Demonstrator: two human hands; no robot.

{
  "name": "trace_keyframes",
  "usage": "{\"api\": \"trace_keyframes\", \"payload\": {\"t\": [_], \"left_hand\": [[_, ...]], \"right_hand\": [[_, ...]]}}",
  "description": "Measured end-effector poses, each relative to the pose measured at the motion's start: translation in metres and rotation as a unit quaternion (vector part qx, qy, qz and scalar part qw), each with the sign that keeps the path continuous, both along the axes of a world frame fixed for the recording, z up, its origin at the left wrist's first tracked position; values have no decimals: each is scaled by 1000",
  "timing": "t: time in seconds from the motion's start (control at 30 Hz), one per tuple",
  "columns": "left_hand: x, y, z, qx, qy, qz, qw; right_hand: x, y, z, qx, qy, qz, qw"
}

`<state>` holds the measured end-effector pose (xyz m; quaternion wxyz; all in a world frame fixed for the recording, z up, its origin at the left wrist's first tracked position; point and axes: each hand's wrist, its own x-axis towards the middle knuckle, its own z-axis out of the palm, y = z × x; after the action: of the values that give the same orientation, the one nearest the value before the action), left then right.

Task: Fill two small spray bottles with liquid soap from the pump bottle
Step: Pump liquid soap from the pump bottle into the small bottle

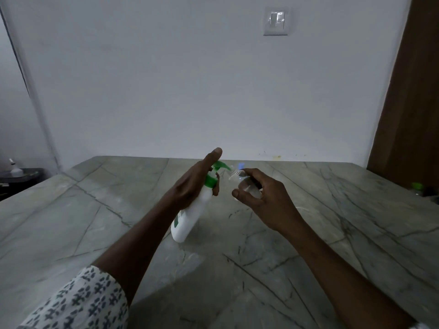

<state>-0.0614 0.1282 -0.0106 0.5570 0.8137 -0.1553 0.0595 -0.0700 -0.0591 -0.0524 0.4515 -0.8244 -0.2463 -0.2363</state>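
White pump bottle (190, 214), gripped tilted in left hand (190, 184), aims its green nozzle (222, 166) at the clear spray bottle (245, 184), clasped by right hand (259, 195) above the table (71, 222) to catch soap.

Grey-green veined stone table (71, 222); tilted white pump bottle (190, 217) base resting on it

Pump bottle (190, 217) tilted (left hand (192, 184)) — spray bottle (247, 186) right.
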Motion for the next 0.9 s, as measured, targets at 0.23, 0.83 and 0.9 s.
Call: {"api": "trace_keyframes", "payload": {"t": [0.23,0.83,0.9], "left_hand": [[3,0,-3,51,-1,12,999],[4,-5,-7,80,-64,39,994],[3,-5,-6,72,-52,43,995]], "right_hand": [[4,-3,-5,-21,10,-7,1000],[5,-2,-11,-16,17,-14,1000],[5,-2,-12,-19,17,-13,1000]]}}
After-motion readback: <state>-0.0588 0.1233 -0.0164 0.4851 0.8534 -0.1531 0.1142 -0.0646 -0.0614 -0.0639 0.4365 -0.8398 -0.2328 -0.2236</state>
